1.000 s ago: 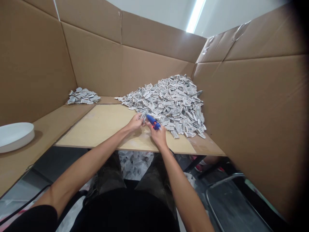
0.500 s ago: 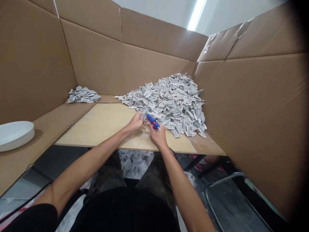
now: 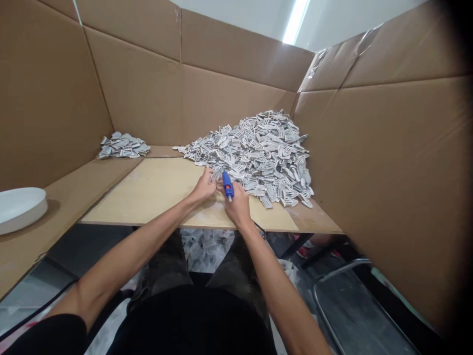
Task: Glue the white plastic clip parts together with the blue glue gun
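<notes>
My right hand [image 3: 238,203] is wrapped round a blue glue gun [image 3: 227,184] with an orange part and a pale glue stick at its rear end. The gun's front end points away from me, towards the pile. Just left of it, my left hand [image 3: 204,187] pinches a small flat grey-white slotted piece [image 3: 216,174]. Both hands are close together above the pale board. Directly beyond them lies a large heap of similar slotted pieces [image 3: 258,145]. Whether the gun's nozzle touches the held piece cannot be made out.
A smaller pile of grey-white pieces [image 3: 123,145] lies at the back left. A white bowl [image 3: 25,212] stands on cardboard at the left edge. Tall cardboard walls [image 3: 144,88] enclose the board [image 3: 148,190]. Below at right is a metal-framed chair [image 3: 351,296].
The glue gun has turned from a slant to nearly straight ahead, and my right hand has turned with it. My left hand still holds the piece. The whole view has shifted slightly.
</notes>
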`<state>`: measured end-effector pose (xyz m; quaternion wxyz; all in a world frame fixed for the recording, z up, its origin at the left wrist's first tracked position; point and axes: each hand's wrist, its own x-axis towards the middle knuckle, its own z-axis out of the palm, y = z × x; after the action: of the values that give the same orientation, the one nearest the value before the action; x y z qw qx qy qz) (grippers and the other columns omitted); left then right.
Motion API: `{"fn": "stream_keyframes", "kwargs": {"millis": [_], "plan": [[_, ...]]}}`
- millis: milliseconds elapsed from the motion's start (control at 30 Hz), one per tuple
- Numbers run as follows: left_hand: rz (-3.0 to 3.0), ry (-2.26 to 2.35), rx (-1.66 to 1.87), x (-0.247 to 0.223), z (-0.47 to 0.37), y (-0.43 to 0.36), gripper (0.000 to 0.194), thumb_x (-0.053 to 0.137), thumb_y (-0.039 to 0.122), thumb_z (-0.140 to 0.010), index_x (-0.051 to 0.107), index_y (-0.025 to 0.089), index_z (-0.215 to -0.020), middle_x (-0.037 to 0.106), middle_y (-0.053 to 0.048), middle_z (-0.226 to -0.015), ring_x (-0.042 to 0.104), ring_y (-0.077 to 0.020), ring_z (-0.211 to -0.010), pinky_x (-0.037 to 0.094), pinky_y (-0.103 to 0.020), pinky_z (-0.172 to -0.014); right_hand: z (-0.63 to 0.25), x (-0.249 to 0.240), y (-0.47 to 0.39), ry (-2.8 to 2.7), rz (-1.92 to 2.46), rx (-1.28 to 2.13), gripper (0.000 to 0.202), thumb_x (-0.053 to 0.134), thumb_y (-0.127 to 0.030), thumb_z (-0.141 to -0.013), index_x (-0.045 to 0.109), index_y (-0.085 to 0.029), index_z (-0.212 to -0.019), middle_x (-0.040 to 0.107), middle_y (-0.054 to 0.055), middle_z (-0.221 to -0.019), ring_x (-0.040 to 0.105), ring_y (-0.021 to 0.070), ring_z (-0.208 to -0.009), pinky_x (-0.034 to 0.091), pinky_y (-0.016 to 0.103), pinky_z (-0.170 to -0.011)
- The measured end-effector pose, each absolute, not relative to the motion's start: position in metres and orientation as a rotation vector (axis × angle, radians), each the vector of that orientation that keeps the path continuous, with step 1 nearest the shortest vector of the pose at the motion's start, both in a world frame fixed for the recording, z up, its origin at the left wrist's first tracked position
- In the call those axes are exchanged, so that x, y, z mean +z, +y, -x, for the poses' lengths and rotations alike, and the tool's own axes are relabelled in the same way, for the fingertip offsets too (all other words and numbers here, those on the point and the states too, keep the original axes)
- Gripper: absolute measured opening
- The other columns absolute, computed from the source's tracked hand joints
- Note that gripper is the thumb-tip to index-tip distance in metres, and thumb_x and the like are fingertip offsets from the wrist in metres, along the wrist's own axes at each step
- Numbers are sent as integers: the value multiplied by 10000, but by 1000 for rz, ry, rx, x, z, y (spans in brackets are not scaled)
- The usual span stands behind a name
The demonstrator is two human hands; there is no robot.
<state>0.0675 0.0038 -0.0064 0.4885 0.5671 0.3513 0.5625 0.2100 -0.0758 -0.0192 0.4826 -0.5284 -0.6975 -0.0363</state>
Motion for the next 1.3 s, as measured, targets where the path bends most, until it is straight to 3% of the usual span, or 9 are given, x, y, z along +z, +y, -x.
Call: {"fn": "stream_keyframes", "kwargs": {"millis": [100, 333, 600, 1000, 1300], "plan": [[-1463, 958, 1366, -2, -63, 1, 215, 687, 193, -929, 487, 248, -986, 678, 12, -801, 633, -150, -670, 482, -248, -659, -210, -14, -79, -1610, 1208, -85, 302, 594, -494, -1046, 607, -228, -903, 631, 57, -907, 572, 226, -822, 440, 323, -782], [-1637, 1218, 1471, 2, -47, 10, 238, 765, 230, -847, 576, 203, -704, 576, 5, -650, 526, -142, -609, 382, -263, -594, -213, -9, -79, -1342, 1226, 82, 493, 673, -673, -933, 582, -228, -742, 601, 0, -741, 528, 181, -710, 438, 301, -728], [-1527, 969, 1457, 1, -54, 15, 128, 763, 215, -784, 640, 178, -794, 673, -15, -724, 585, -139, -643, 437, -246, -629, -212, -9, -79, -1361, 1255, 271, 554, 664, -724, -896, 585, -230, -657, 571, -8, -608, 508, 179, -632, 420, 294, -637], [-1667, 834, 1455, 0, -54, 16, 175, 730, 290, -812, 656, 167, -713, 640, -15, -661, 546, -140, -609, 404, -259, -605, -212, -9, -80, -1374, 1273, 355, 588, 651, -768, -879, 733, -198, -762, 690, 46, -683, 625, 233, -717, 525, 337, -700], [-1693, 801, 1474, -1, -55, 17, 199, 703, 271, -825, 621, 176, -672, 606, -7, -642, 515, -133, -595, 371, -265, -603, -212, -9, -79, -1367, 1273, 344, 599, 658, -782, -861, 676, -205, -703, 655, 31, -659, 585, 212, -671, 522, 335, -695]]}}
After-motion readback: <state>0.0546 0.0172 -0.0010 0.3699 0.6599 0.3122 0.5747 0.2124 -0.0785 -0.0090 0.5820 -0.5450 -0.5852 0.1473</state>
